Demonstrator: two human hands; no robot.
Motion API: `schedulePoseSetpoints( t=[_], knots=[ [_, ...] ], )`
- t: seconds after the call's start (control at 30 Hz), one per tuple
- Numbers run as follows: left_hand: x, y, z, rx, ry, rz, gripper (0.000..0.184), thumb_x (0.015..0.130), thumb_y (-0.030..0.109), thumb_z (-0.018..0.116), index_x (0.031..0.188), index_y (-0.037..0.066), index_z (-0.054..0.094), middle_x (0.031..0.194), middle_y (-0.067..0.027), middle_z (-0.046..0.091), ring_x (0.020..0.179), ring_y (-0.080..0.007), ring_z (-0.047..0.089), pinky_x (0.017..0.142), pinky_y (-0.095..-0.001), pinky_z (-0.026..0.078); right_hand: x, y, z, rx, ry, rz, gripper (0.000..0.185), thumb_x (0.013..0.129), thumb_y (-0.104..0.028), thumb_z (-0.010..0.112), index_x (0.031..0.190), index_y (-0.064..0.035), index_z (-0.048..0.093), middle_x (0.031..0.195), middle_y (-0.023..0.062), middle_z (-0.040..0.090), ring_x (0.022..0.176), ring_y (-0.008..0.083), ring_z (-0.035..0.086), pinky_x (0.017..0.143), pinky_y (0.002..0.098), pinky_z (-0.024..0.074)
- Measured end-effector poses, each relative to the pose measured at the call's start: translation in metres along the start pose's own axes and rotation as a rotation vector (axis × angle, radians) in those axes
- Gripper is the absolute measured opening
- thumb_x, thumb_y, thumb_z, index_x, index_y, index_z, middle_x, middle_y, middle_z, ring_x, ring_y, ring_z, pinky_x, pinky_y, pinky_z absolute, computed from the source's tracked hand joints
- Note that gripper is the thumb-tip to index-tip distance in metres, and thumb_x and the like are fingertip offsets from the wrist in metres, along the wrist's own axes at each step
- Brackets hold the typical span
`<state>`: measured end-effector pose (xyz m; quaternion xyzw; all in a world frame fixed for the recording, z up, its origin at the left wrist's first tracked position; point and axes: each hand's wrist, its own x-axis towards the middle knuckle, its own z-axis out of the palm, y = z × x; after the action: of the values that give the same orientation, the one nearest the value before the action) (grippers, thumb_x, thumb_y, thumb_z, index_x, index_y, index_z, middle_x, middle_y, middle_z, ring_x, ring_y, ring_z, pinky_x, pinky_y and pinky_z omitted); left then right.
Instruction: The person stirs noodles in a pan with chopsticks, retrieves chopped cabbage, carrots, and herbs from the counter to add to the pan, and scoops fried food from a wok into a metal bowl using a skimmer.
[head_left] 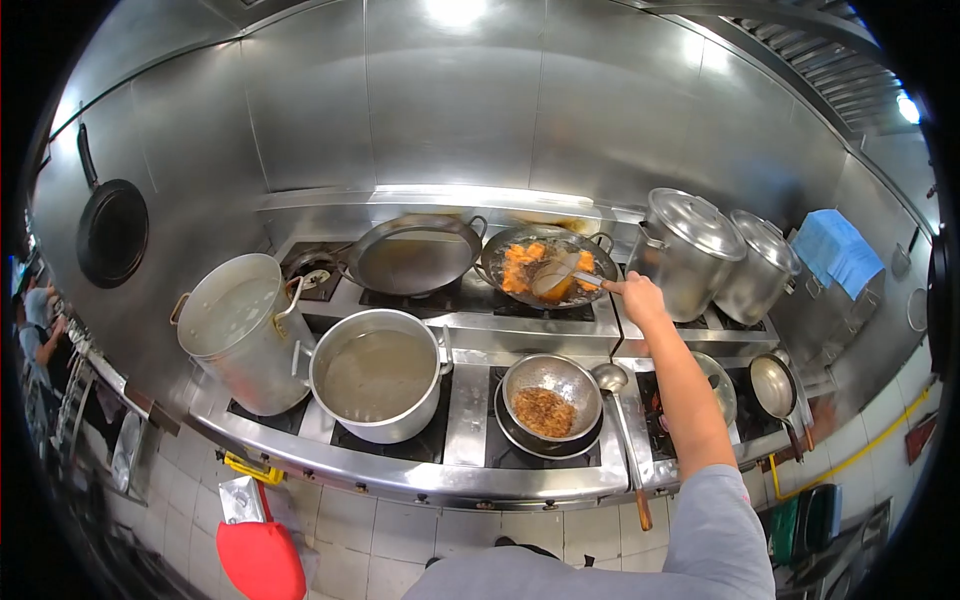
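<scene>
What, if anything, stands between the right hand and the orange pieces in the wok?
Nothing visible blocks the way. The right hand grips the skimmer, whose handle crosses the right rim of the wok; its head sits among the orange pieces.

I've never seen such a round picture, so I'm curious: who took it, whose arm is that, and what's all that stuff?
There's no robot here! A person wears a camera on their head, looking forward and down, so you see their own arm. Their right hand holds the handle of a skimmer, a long cooking tool. Its round end is among orange pieces in a wok. The left hand isn't in view. On the metal stove nearer the person are a big pot of cloudy liquid, a bowl with brown bits and a ladle.
</scene>
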<state>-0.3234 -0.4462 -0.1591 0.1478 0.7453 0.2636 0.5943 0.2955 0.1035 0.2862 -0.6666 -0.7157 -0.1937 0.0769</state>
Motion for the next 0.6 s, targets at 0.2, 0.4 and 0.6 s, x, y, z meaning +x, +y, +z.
schedulePoseSetpoints(
  t=[0.2,0.4,0.6],
  knots=[
    [0.002,0.022,0.0,0.024,0.002,-0.026,0.044,0.093,0.037,0.047,0.124,0.005,0.047,0.103,-0.0132,0.061,0.082,-0.0243,0.061,0.061,-0.0362,0.052,-0.02,0.007,-0.034,0.095,-0.045,0.094,0.051,0.082,-0.002,0.048,0.115,-0.0383,0.062,0.089,0.0113,0.053,0.088,0.0292,0.058,0.077,0.038,0.0497],
    [0.004,0.026,0.003,-0.002,0.001,-0.015,0.042,0.093,0.035,0.047,0.123,0.006,0.047,0.103,-0.0118,0.061,0.079,-0.0242,0.061,0.061,-0.0366,0.052,-0.039,0.034,-0.02,0.561,-0.017,0.201,0.05,0.077,-0.003,0.057,0.121,-0.0289,0.06,0.097,0.0154,0.063,0.094,0.0287,0.061,0.081,0.0395,0.0473],
    [0.011,0.021,0.002,0.037,-0.028,-0.07,0.041,0.093,0.034,0.046,0.123,0.007,0.047,0.106,-0.0138,0.061,0.083,-0.0274,0.06,0.063,-0.0399,0.052,-0.068,0.025,0.005,0.883,0.073,0.254,0.039,0.083,-0.006,0.059,0.121,-0.0068,0.057,0.104,0.0149,0.064,0.098,0.0229,0.061,0.086,0.0331,0.0457]
  ],
)
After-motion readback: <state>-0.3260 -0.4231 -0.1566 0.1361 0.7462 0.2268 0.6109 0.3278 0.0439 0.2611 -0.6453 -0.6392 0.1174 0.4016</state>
